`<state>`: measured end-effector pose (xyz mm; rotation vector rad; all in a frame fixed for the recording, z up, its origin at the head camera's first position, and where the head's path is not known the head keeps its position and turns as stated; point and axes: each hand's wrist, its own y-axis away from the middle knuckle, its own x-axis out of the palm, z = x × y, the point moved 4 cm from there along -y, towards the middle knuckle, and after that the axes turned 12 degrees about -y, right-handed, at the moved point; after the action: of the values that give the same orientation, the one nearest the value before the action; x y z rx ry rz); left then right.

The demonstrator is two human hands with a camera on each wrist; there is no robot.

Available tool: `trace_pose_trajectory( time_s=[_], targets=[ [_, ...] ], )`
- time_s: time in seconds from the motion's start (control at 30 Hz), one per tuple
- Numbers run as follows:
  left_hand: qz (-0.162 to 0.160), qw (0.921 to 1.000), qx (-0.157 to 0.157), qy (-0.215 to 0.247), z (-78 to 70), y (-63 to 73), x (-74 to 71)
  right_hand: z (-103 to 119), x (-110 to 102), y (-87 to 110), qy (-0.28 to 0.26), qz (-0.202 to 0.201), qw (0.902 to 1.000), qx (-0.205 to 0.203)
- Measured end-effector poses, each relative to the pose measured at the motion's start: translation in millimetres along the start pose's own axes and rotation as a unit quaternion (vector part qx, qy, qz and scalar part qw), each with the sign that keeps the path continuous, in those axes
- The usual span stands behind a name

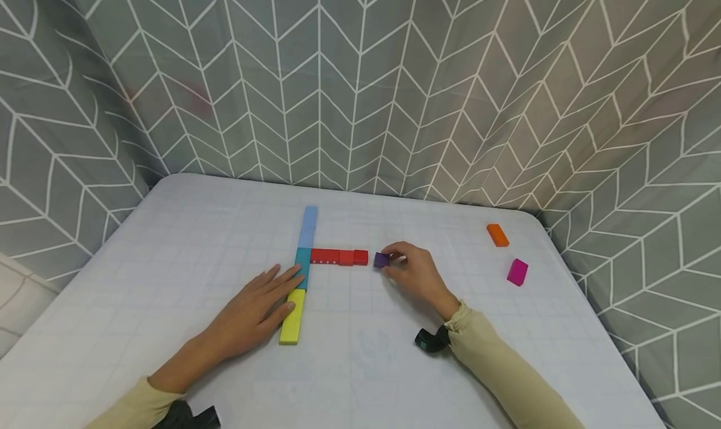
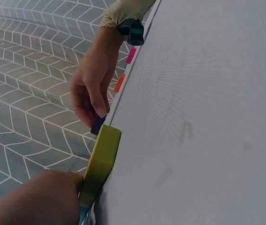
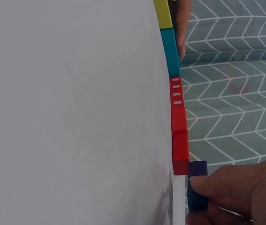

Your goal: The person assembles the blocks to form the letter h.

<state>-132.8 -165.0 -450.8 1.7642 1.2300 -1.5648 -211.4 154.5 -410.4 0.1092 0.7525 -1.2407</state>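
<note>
A light blue block (image 1: 308, 227), a teal block (image 1: 303, 258) and a yellow block (image 1: 292, 326) lie end to end in a line on the table. From the teal block, a row of red blocks (image 1: 325, 256) extends to the right. My left hand (image 1: 253, 313) rests with fingers extended, touching the teal and yellow blocks. Just past the red row's right end, my right hand (image 1: 418, 275) pinches a small purple block (image 1: 380, 260) between thumb and fingers. In the right wrist view, the purple block (image 3: 198, 187) appears close to the last red block (image 3: 180, 152).
An orange block (image 1: 498, 235) and a magenta block (image 1: 517, 272) lie apart at the right of the white-covered table (image 1: 360, 379). A grey patterned curtain (image 1: 349, 84) hangs behind the table's far edge. Each wrist wears a black device (image 1: 432, 340).
</note>
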Motion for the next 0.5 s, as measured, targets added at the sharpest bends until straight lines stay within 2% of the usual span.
trace_pose_trajectory(
  time_s=[0.27,0.5],
  targets=[
    [-0.002,1.0,0.001,-0.001,0.1,-0.9,-0.5,6.1,6.1,4.1,-0.027,0.021,0.9994,-0.006],
    [-0.001,1.0,-0.001,-0.002,-0.3,-1.5,-0.6,11.4,13.0,5.7,-0.024,0.033,0.9989,-0.022]
  ],
)
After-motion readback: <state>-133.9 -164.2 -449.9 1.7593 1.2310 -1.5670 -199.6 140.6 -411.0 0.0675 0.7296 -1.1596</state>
